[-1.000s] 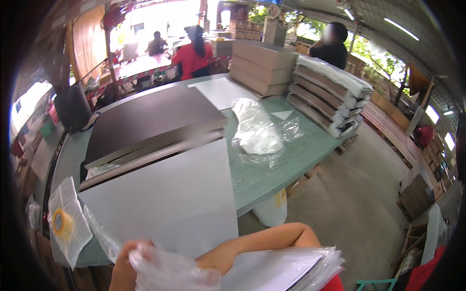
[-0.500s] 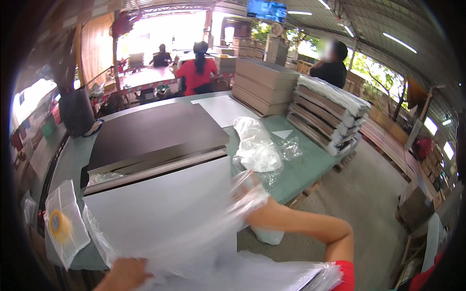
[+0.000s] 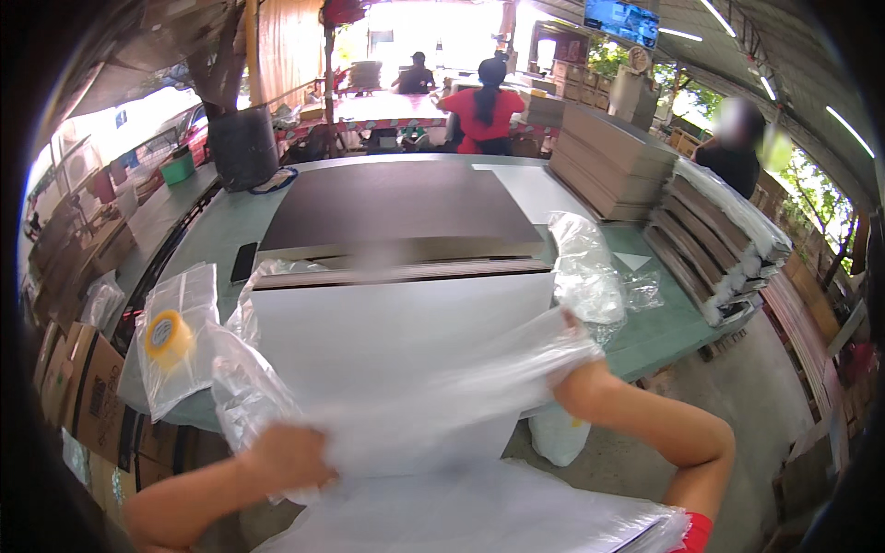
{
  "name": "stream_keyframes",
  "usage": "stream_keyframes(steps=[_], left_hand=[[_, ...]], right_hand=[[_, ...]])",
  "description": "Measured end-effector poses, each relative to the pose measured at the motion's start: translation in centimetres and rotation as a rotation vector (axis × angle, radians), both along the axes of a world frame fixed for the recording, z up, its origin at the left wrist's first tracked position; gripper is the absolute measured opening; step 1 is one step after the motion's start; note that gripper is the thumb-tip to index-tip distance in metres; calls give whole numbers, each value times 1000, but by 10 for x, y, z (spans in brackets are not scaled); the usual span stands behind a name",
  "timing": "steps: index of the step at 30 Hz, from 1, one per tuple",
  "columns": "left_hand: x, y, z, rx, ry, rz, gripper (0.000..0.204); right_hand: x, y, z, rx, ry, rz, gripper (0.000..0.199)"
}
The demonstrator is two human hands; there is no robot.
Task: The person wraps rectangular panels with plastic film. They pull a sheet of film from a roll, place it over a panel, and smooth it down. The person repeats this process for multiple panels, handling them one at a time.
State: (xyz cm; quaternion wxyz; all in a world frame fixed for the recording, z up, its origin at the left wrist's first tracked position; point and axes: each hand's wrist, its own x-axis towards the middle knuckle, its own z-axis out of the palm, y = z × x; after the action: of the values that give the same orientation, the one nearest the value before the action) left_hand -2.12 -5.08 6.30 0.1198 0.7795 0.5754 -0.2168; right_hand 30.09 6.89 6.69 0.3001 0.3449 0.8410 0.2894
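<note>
Both hands spread a clear plastic bag (image 3: 433, 396) low over the white panel (image 3: 396, 323) on the tabletop (image 3: 664, 323); left hand (image 3: 286, 456) and right hand (image 3: 572, 364) fingers clamped on opposite edges, holding its mouth wide.

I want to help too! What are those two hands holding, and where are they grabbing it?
A clear, thin plastic bag, stretched between both hands: the left hand grips its near left end, the right hand its far right end.
</note>
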Motion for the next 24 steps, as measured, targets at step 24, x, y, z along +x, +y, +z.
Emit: stream_keyframes(steps=[24], left_hand=[[-76, 45, 20, 1154, -525, 378, 60]], right_hand=[[2, 40, 10, 200, 1597, 126, 64]])
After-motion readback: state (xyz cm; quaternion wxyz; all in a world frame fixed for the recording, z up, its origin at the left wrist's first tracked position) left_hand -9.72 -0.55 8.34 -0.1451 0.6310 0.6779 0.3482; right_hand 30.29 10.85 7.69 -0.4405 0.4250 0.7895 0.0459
